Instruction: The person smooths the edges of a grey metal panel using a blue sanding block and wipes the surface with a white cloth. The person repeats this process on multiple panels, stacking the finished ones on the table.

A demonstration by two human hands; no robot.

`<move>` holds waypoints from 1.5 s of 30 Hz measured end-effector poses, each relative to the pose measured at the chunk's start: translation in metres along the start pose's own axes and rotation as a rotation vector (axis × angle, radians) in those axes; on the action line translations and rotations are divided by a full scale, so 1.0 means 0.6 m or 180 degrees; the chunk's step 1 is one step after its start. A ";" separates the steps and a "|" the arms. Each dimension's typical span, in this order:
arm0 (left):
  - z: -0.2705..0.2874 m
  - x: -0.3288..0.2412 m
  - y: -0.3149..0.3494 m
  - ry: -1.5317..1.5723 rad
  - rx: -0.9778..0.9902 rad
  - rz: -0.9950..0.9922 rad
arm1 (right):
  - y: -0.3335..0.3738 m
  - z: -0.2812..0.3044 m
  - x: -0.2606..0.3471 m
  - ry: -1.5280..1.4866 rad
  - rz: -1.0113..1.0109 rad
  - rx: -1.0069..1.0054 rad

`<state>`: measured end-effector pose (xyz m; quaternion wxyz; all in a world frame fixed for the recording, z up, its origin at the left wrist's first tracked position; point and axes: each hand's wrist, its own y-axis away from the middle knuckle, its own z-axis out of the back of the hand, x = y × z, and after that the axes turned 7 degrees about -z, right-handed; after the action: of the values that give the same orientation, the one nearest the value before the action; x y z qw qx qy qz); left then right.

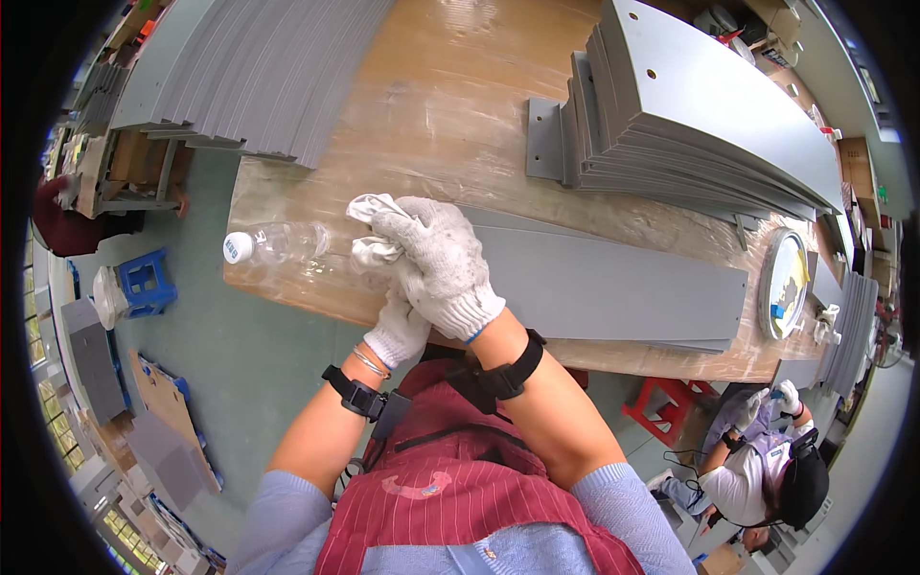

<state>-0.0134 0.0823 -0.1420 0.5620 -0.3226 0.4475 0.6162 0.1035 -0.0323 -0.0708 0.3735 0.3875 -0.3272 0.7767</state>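
Observation:
Both hands wear white knit gloves and come together over the table's near edge. My right hand [446, 259] is closed over the top, its fingers curled round a crumpled white cloth [376, 209] whose folds stick out on the left. My left hand [401, 329] is tucked beneath, touching the right one; its fingers are mostly hidden, so its grip does not show. Just right of the hands lie flat grey metal panels [613, 278], the top one with small holes at its right end. On the left a clear plastic bottle [278, 243] with a white cap lies on its side.
Stacked grey panels [709, 105] stand far right and more panels [259, 67] far left on the film-covered table [431, 115]. A round tub lid [786, 285] sits right. A red stool [661, 407], a blue stool [147, 283] and a co-worker [767, 470] are around the table.

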 end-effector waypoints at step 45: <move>0.058 -0.003 0.008 -0.0335 0.0004 -0.0975 | 0.172 0.149 0.039 -0.0353 -0.1604 -0.0002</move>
<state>-0.0142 0.1134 -0.1259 0.6723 -0.3541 0.3634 0.5390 0.0394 -0.1481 -0.0303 0.5368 0.4986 -0.2406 0.6366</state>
